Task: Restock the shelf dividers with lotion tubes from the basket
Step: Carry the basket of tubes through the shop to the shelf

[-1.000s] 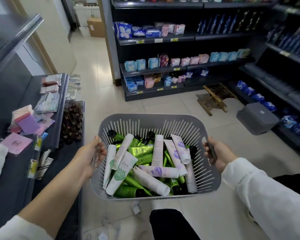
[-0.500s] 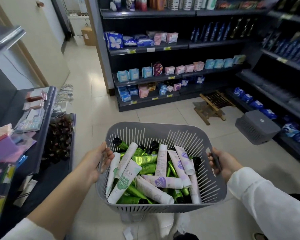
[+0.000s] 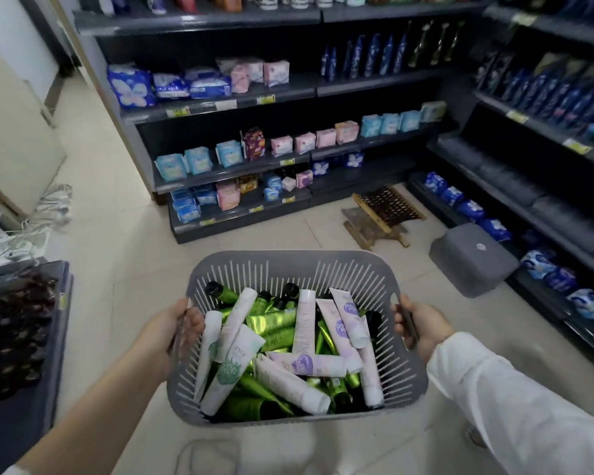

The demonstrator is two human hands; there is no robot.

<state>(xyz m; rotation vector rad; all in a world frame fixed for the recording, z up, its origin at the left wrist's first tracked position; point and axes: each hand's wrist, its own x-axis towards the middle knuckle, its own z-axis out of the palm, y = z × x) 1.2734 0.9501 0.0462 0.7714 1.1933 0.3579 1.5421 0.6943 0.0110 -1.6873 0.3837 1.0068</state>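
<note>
Grey slotted basket (image 3: 288,269) held level above tiled floor (image 3: 124,275), in front of person. Left hand (image 3: 167,334) clamped on left rim, right hand (image 3: 422,327) wrapped round right handle. Lotion tubes (image 3: 302,323), green and white, piled loose inside. Dark shelves (image 3: 240,162) stand ahead, well apart.

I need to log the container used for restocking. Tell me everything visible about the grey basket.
The grey basket looks like plastic, rectangular with rounded corners and slotted walls. It is held level above the tiled floor, the left hand gripping its left rim and the right hand its right. Inside lies a loose pile of lotion tubes: shiny green ones with black caps, and white ones with purple or green prints.
</note>
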